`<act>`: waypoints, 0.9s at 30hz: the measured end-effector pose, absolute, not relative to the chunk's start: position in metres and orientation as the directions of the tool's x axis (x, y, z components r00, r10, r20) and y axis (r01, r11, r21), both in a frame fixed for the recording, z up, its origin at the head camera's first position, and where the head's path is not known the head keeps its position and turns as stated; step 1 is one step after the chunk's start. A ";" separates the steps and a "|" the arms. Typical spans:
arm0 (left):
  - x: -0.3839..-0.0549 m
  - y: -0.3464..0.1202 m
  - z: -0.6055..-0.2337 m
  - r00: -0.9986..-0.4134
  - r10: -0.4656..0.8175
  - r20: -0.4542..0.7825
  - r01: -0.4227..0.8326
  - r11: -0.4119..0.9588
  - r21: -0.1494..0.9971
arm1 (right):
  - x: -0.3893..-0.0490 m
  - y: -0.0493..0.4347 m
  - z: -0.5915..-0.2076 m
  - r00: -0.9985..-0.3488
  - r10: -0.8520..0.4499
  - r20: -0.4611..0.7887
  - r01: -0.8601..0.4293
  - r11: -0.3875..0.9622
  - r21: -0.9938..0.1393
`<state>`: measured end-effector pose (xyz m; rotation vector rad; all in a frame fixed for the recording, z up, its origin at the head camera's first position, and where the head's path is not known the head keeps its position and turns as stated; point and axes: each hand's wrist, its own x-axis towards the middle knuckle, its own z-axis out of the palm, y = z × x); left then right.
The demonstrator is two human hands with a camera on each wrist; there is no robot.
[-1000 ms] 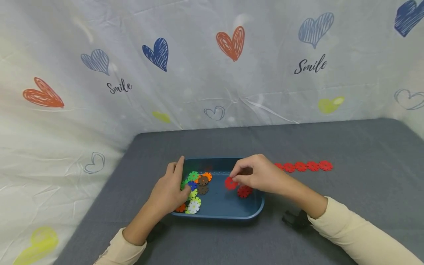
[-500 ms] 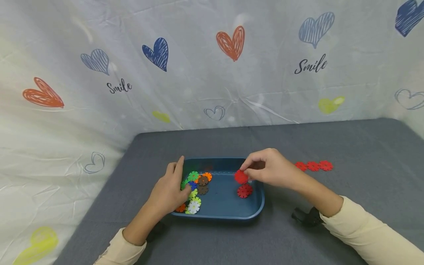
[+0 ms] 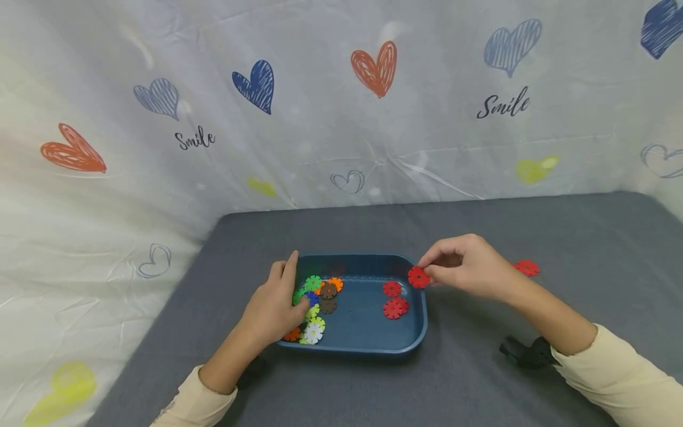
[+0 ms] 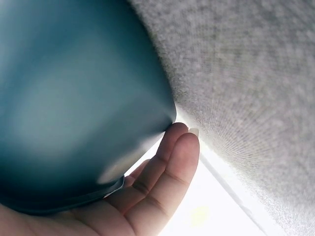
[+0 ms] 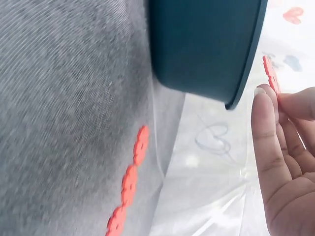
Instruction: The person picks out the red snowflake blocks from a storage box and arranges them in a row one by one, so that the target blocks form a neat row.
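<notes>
Between thumb and finger my right hand [image 3: 472, 267] pinches a red snowflake disc [image 3: 418, 277], raised over the right rim of the blue tray [image 3: 363, 339]. In the right wrist view that disc [image 5: 270, 73] appears edge-on at the fingertips. My left hand [image 3: 274, 302] grips the tray's left side, thumb over the rim and fingers along the outer wall [image 4: 78, 108]. Several red discs [image 3: 392, 289] lie at the right inside the tray. A mixed pile of green, blue, orange, brown and white discs [image 3: 313, 332] lies at its left, partly hidden by my left hand.
A row of red discs [image 5: 129, 184] lies on the grey cloth right of the tray; my right arm hides most of it in the head view. Behind the table [image 3: 469, 219] hangs a white curtain [image 3: 309, 130] printed with hearts.
My right hand has moved right with a red disc, from inside the tray to above its right rim. Another red disc now shows in the tray. My left hand stays put.
</notes>
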<state>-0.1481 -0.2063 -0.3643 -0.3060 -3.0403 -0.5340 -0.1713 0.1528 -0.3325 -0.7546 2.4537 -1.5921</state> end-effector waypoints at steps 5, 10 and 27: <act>-0.148 -0.207 -0.366 -0.979 0.190 0.073 0.204 0.919 0.338 | -0.171 0.163 -0.335 -0.885 -0.435 0.168 -0.343 0.363 -0.867; -0.148 -0.207 -0.366 -0.977 0.199 0.080 0.214 0.915 0.341 | -0.171 0.174 -0.337 -0.899 -0.408 0.160 -0.334 0.401 -0.853; -0.149 -0.207 -0.365 -0.979 0.188 0.078 0.204 0.921 0.331 | -0.172 0.229 -0.334 -0.930 -0.351 0.113 -0.310 0.577 -0.755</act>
